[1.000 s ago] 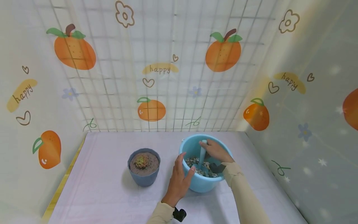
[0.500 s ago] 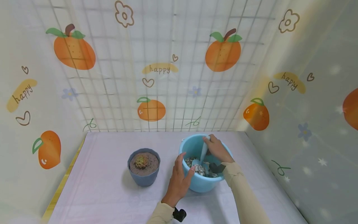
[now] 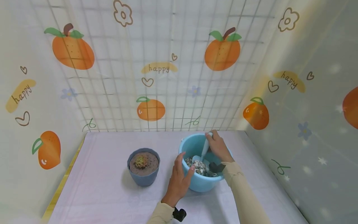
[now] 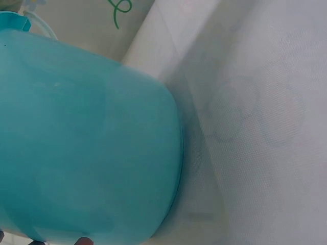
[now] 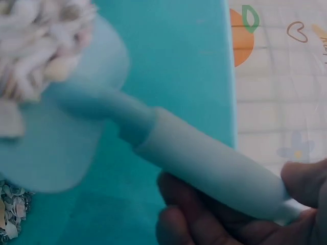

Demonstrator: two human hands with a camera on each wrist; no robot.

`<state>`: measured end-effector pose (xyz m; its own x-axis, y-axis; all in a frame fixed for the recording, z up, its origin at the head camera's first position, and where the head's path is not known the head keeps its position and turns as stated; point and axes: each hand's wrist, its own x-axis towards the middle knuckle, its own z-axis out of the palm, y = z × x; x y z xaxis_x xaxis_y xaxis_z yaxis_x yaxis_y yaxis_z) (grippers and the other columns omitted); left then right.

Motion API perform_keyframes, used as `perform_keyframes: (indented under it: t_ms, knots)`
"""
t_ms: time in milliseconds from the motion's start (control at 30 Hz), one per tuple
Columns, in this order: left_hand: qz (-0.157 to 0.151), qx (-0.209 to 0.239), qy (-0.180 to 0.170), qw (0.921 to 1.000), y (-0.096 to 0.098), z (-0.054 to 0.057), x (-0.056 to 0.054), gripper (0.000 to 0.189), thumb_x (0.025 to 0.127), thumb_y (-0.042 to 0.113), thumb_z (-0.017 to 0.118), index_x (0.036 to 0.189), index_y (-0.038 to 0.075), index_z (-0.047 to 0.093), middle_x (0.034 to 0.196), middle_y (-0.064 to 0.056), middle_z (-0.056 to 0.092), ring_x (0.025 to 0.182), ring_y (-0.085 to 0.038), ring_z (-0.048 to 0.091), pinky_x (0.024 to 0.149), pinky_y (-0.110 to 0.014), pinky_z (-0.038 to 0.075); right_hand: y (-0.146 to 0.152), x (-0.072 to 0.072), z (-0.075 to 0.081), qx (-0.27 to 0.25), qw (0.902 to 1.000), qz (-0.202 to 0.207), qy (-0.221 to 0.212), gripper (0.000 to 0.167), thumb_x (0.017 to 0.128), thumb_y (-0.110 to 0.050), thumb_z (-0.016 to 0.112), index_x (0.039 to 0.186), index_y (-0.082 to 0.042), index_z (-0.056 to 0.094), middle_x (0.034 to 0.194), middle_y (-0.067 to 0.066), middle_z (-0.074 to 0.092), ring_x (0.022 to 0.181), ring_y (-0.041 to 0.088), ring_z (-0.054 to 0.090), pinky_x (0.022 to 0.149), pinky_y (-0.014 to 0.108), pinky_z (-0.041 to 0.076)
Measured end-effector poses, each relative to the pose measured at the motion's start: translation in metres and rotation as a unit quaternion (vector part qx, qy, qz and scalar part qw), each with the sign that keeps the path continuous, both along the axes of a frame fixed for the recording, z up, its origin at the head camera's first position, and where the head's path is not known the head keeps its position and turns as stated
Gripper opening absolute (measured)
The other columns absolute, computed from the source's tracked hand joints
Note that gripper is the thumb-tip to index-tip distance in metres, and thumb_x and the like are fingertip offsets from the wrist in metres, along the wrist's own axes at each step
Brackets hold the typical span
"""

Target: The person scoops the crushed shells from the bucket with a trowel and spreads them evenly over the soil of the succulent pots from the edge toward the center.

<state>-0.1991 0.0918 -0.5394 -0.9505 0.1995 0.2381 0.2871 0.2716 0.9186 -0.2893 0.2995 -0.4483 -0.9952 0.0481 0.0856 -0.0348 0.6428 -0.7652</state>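
A light-blue bucket (image 3: 203,184) stands right of centre in the head view, with pale, mottled chips (image 5: 14,212) at its bottom. My right hand (image 3: 219,147) grips the handle of a light-blue scoop (image 5: 204,163), thumb and fingers curled round the grip. The scoop's blade is inside the bucket and carries a heap of whitish chips (image 5: 43,48). Against the bucket's near left side, my left hand (image 3: 179,179) rests with fingers extended and its thumb over the rim. In the left wrist view, the bucket's wall fills the left half and only fingertips (image 4: 84,241) show below.
A blue-grey flowerpot (image 3: 144,179) stands left of the bucket, holding brownish soil and a small succulent (image 3: 141,161). Pale cloth covers the table (image 3: 112,202). Behind it hangs a fruit-printed sheet (image 3: 117,93) over a wire grid, with more sheeting at both sides.
My right hand has moved up and slightly right, tilting the scoop's handle back. The blade now shows a heap of chips on it. My left hand and the bucket stay in place.
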Motion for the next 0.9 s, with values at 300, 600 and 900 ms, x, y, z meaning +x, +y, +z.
perform_keyframes:
  t_ms: [300,600,900]
  knots:
    - [0.003,0.003,0.009,0.9999,-0.004,0.000,-0.001,0.070,0.107,0.058,0.047,0.166,0.033,0.018,0.168,0.001,0.024,0.148,-0.028,0.034,0.110,-0.067,0.036,-0.002,-0.002,0.004,-0.007,0.9987,-0.037,0.036,0.044,0.114,-0.044,0.036,0.137,-0.007,0.047,0.104,0.021,0.060,0.085,0.035,0.065,0.076,0.048,0.054]
    - [-0.015,-0.014,-0.005,0.9998,-0.013,0.010,-0.008,0.076,0.104,0.061,0.052,0.166,0.030,0.021,0.167,0.001,0.027,0.150,-0.026,0.033,0.113,-0.062,0.034,0.000,-0.004,0.006,-0.029,0.9976,-0.047,0.040,0.050,0.113,-0.048,0.036,0.142,-0.009,0.047,0.111,0.024,0.061,0.087,0.043,0.067,0.076,0.050,0.056]
    - [-0.004,-0.046,-0.002,0.9989,-0.026,0.026,-0.010,0.073,0.103,0.064,0.052,0.165,0.031,0.031,0.168,0.000,0.028,0.150,-0.033,0.034,0.110,-0.067,0.035,0.015,-0.005,0.011,-0.088,0.9947,-0.048,0.023,0.048,0.113,-0.043,0.040,0.141,-0.004,0.045,0.117,0.027,0.058,0.076,0.030,0.070,0.074,0.045,0.060]
